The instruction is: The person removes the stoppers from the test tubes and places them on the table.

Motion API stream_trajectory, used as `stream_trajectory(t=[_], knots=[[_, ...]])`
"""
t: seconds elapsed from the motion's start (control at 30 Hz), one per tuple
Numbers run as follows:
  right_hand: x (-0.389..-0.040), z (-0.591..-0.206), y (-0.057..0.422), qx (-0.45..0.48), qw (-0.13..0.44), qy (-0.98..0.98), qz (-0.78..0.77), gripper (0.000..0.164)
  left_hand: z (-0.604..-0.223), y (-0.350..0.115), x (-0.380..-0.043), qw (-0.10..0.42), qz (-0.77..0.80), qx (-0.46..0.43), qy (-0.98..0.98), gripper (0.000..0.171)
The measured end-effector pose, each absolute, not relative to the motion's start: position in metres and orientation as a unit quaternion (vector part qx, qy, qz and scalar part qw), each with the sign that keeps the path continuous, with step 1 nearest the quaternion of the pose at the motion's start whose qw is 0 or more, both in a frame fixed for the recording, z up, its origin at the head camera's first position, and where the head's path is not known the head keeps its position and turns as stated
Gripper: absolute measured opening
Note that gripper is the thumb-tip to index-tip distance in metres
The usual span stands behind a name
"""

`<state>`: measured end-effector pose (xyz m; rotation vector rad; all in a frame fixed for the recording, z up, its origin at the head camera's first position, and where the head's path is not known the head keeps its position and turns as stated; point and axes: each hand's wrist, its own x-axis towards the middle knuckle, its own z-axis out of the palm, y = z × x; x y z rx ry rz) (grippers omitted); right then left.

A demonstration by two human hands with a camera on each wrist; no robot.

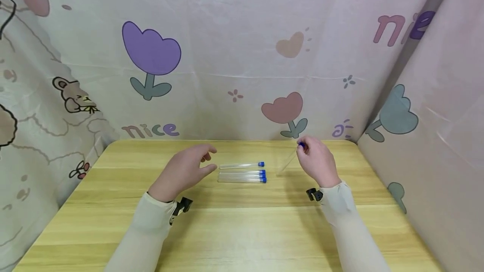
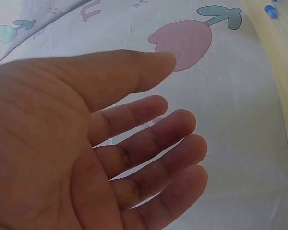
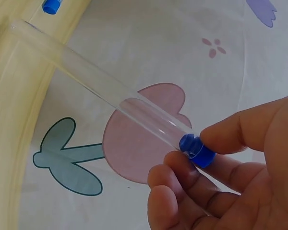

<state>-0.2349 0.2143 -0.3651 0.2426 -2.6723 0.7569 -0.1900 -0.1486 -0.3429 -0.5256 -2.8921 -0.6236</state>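
I see the right hand (image 1: 319, 160) pinching a clear tube (image 3: 103, 85) by its blue cap (image 3: 198, 151), tilted over the surface (image 1: 242, 234). The left hand (image 1: 184, 170), fingers loosely spread, is just beside the other tubes (image 1: 242, 176) lying there.

I read "nice" on the cloth (image 1: 234, 45), below the purple tulip (image 1: 151, 53). Upper right, same cloth: "ni" and "e" at a fold (image 1: 406, 53).
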Motion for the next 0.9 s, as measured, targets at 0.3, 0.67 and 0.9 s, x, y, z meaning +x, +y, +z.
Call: stream_trajectory(t=[0.3, 0.67, 0.9], knots=[[-0.2342, -0.3672, 0.2097, 0.111, 0.175, -0.947, 0.244, 0.023, -0.3417, -0.1484, -0.1885, 0.056, -0.205, -0.172, -0.962, 0.041], [-0.2362, -0.3681, 0.2146, 0.106, 0.15, -0.951, 0.25, 0.024, -0.3438, -0.1482, -0.1911, 0.041, -0.218, -0.172, -0.96, 0.042], [-0.2317, -0.3596, 0.2132, 0.102, 0.162, -0.939, 0.285, 0.02, -0.3453, -0.1475, -0.1924, 0.043, -0.215, -0.18, -0.959, 0.043]])
